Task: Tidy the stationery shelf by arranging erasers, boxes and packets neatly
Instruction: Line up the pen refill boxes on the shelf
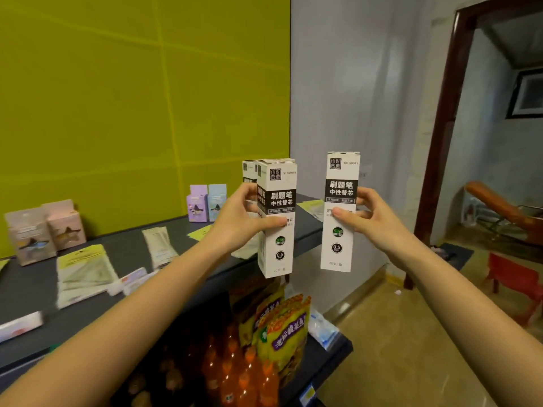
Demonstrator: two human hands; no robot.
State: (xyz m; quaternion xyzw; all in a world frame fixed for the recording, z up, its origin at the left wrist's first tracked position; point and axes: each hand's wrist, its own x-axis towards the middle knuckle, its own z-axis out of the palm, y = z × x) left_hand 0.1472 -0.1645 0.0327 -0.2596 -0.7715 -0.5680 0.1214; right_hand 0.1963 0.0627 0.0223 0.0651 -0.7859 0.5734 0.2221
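Forearms: reaching forward from the bottom edge.
Left hand (242, 220): gripping upright white boxes (276, 218), one behind another, above the shelf's right end.
Right hand (374, 214): gripping one upright box (340, 212), apart from the others, past the shelf edge.
Shelf (123, 248): carrying flat packets (85, 271) and pastel boxes (207, 202).
Below: orange bottles (241, 371) and snack bags (288, 321) standing.

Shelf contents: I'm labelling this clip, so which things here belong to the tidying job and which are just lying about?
Job:
- refill boxes in left hand
- refill box in right hand
- pastel boxes
- flat packets

Lying about:
- snack bags
- orange bottles
- red chair
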